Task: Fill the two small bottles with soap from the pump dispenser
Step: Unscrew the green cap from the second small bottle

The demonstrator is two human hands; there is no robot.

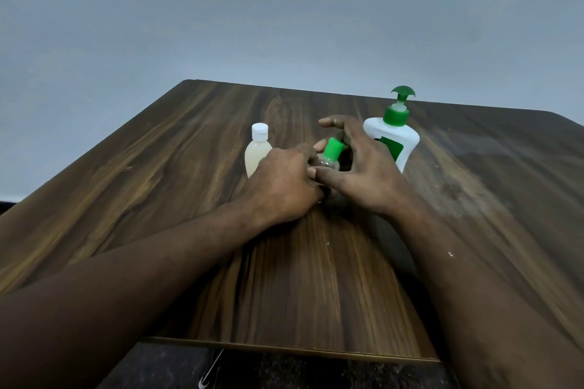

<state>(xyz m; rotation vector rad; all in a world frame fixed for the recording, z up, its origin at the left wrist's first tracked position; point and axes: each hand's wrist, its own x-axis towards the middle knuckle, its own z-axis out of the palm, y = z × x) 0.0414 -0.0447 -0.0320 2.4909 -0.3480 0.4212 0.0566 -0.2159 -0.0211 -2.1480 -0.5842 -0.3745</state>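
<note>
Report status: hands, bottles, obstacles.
Left hand grips green-capped bottle. Right hand curled round its cap. White-capped bottle filled, capped. Pump behind, untouched.

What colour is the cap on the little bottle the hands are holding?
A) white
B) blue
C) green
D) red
C: the little bottle in the middle has a green cap; the white cap is on the other little bottle.
</note>
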